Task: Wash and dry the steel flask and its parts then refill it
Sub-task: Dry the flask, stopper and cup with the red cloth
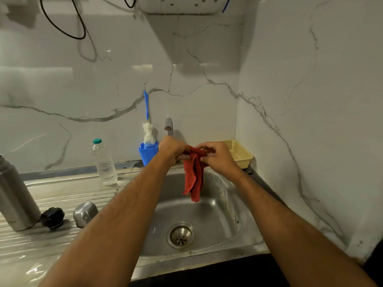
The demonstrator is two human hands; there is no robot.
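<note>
Nearest the camera, at lower centre, two bare forearms reach forward over a steel sink [219,214] whose drain [180,235] sits just below the middle of the frame. At lower left, on the ribbed steel bench [62,195], the flask [14,195] stands upright with its top cut off by the left edge. Just right of it lies a black stopper [52,217], touching or nearly touching the flask's base. Right of that, a steel cup [85,213] lies on the bench, near the left forearm.

Farther in, at centre frame above the basin, both hands hold a red cloth [194,175]. The left hand [173,151] has its fingers curled round the cloth's upper left part. The right hand [217,157] pinches the upper right part between thumb and fingertips. The rest of the cloth hangs down over the sink in loose folds.

Beyond, a clear bottle [104,162] with a green cap stands left of centre on the bench. A blue holder [148,154] behind the left hand carries a brush [147,123] with a blue handle. A tap [169,126] rises just above the left hand, and a yellow basket [240,152] sits in the corner behind the right hand, against the marbled wall [207,90].
</note>
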